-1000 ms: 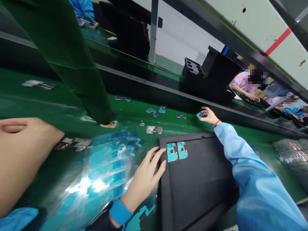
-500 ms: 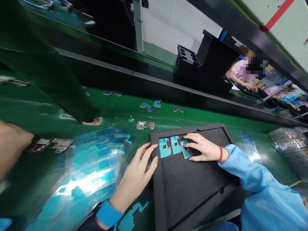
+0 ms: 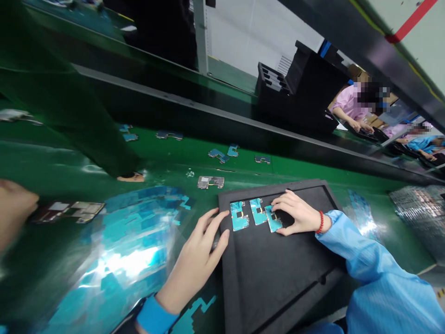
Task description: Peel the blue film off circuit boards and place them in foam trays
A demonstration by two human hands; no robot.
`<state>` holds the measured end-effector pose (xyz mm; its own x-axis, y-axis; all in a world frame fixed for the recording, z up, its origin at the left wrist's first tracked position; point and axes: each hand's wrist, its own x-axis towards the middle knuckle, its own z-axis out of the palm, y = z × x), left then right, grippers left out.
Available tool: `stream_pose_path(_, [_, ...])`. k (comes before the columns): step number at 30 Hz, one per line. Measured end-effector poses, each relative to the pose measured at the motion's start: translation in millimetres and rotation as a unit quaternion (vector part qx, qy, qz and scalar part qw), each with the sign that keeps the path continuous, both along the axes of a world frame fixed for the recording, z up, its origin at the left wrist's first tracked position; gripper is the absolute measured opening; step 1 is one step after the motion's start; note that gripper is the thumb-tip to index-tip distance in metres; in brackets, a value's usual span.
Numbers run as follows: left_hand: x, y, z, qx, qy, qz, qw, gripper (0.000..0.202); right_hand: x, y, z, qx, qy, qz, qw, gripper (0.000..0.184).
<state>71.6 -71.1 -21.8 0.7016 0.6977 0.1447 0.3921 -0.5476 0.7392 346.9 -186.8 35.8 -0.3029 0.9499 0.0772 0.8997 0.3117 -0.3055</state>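
A black foam tray [image 3: 278,273] lies on the green bench at a slant. In its upper left part are two circuit boards covered in blue film, a left board [image 3: 238,222] and a middle board [image 3: 256,214]. My right hand [image 3: 295,211] grips a third blue-filmed circuit board [image 3: 273,222] by its edges, tilted and close against the middle one. Fingers apart, my left hand [image 3: 200,253] rests at the tray's left rim and holds nothing.
Blue film sheets [image 3: 132,250] are heaped left of my left hand. A bare circuit board [image 3: 210,182] lies behind the tray, with several more beyond. Another person's blurred hand [image 3: 15,208] is at far left. A stack of shiny packs [image 3: 417,213] stands at right.
My right hand has shifted the third board slightly, and its fingers are drawn closer together. My left hand stays at the rim. The blurred hand at far left has moved a little.
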Motion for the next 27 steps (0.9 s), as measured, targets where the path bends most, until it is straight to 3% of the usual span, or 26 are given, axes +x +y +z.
stream_pose_path(9, [0.8,-0.5,1.2,0.003,-0.011,0.001,1.000,0.040,5.4,-9.4,4.1,-0.007,-0.014,0.010,1.000,0.033])
stream_pose_path(15, [1.8,-0.8,1.2,-0.007,-0.005,-0.003,1.000,0.041,-14.6,-28.7,3.2,-0.048,-0.031,-0.041,0.998,0.076])
stream_pose_path(17, [1.7,-0.9,0.6,-0.006,-0.007,0.000,1.000,0.042,-19.2,-35.8,1.9,-0.062,-0.033,-0.060,0.996,0.081])
stream_pose_path(22, [1.1,-1.2,-0.2,-0.005,-0.006,0.000,1.000,0.043,-3.9,-27.2,-0.4,-0.038,-0.026,-0.084,0.995,0.073])
stream_pose_path(27, [0.0,-0.2,-0.5,0.001,-0.006,-0.001,1.000,0.043,8.5,4.7,-4.5,0.020,-0.020,-0.003,1.000,0.046])
